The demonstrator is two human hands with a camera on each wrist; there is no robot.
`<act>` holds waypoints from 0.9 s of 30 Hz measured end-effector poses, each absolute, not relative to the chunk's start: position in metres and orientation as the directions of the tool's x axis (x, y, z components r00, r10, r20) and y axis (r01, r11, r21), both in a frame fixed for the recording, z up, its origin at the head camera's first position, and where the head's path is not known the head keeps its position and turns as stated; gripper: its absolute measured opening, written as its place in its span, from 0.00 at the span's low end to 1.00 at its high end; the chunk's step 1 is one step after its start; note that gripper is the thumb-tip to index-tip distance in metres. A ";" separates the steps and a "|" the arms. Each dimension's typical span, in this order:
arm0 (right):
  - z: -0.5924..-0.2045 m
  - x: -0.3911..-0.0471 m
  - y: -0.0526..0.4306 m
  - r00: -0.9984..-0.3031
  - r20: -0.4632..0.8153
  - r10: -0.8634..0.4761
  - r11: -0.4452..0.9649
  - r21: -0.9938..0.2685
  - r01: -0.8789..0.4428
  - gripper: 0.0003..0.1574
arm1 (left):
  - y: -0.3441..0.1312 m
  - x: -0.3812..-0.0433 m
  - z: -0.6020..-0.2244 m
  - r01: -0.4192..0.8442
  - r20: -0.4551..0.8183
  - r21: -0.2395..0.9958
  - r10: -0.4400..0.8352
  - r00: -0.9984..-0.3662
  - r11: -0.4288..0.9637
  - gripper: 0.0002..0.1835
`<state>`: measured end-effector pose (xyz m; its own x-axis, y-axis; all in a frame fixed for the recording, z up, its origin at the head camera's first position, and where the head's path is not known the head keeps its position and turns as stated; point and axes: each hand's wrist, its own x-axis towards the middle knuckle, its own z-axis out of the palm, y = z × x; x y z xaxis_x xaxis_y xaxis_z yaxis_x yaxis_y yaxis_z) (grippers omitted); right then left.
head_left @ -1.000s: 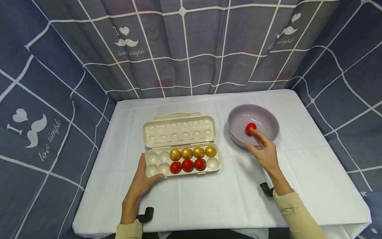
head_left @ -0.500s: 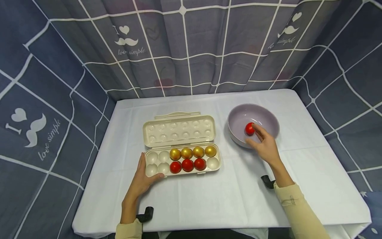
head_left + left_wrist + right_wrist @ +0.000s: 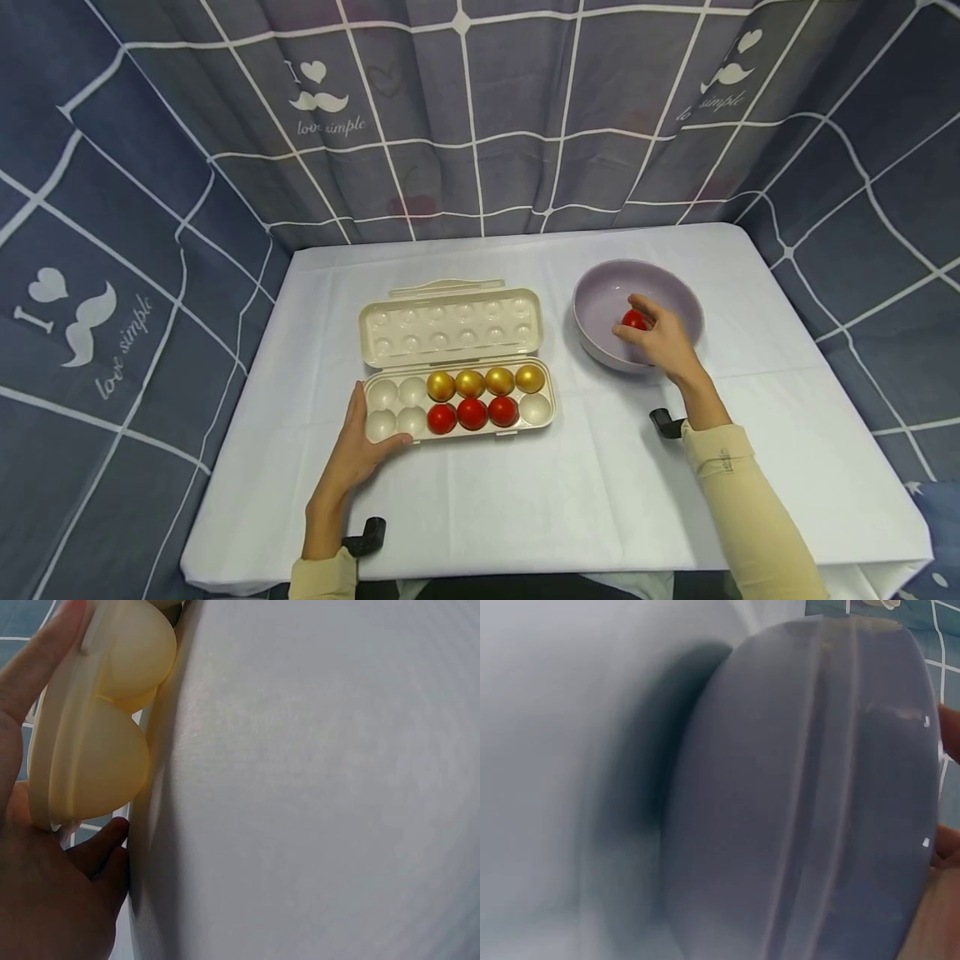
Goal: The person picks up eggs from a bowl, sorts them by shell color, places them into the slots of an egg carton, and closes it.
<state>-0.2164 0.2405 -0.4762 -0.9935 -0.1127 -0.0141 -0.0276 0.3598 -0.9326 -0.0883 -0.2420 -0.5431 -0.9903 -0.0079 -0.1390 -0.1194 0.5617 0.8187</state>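
Note:
At the left end of a cream egg box (image 3: 382, 397), my left hand (image 3: 360, 454) holds the corner, thumb along the front rim and fingers at the left side. The left wrist view shows the underside of its rounded cups (image 3: 105, 757) between thumb and fingers. Four gold eggs (image 3: 469, 385) fill part of the back row, and three red eggs (image 3: 472, 414) sit in the front row. Inside a mauve bowl (image 3: 600, 296), my right hand (image 3: 670, 344) pinches a red egg (image 3: 635, 320) between thumb and fingers. The bowl's wall (image 3: 802, 795) hides that egg in the right wrist view.
The box's lid (image 3: 450, 327) lies open toward the back. A white cloth (image 3: 525, 500) covers the table. Grey checked curtains (image 3: 517, 100) close in the back and both sides. Black wrist-worn pieces (image 3: 365, 537) show at both wrists.
My right hand has shifted up and to the left over the bowl, its thumb and fingers now on either side of the red egg. The left hand stays on the egg box.

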 end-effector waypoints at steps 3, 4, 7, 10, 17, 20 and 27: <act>-0.481 -0.222 0.242 -0.997 -0.006 -0.077 0.418 -0.908 -0.027 0.45 | -0.242 -0.088 -0.544 -0.114 -0.135 0.821 -0.004 -0.991 0.560 0.70; -0.481 -0.223 0.241 -0.997 -0.008 -0.071 0.446 -0.894 -0.025 0.45 | -0.241 -0.088 -0.544 -0.113 -0.135 0.821 -0.002 -0.991 0.560 0.70; -0.481 -0.225 0.241 -0.997 -0.027 -0.071 0.546 -0.838 -0.017 0.46 | -0.241 -0.090 -0.543 -0.108 -0.131 0.818 0.001 -0.991 0.565 0.70; -0.481 -0.227 0.239 -0.995 -0.052 -0.085 0.610 -0.792 -0.011 0.48 | -0.241 -0.091 -0.541 -0.110 -0.135 0.814 0.001 -0.991 0.571 0.70; -0.483 -0.230 0.237 -0.989 -0.082 -0.121 0.635 -0.773 -0.014 0.46 | -0.241 -0.092 -0.541 -0.117 -0.144 0.809 0.001 -0.990 0.576 0.71; -0.486 -0.232 0.234 -0.980 -0.083 -0.183 0.600 -0.799 -0.045 0.45 | -0.242 -0.091 -0.542 -0.122 -0.145 0.812 -0.006 -0.989 0.571 0.71; -0.491 -0.234 0.228 -0.932 -0.085 -0.352 0.551 -0.824 -0.132 0.36 | -0.243 -0.088 -0.543 -0.121 -0.137 0.816 -0.013 -0.990 0.566 0.71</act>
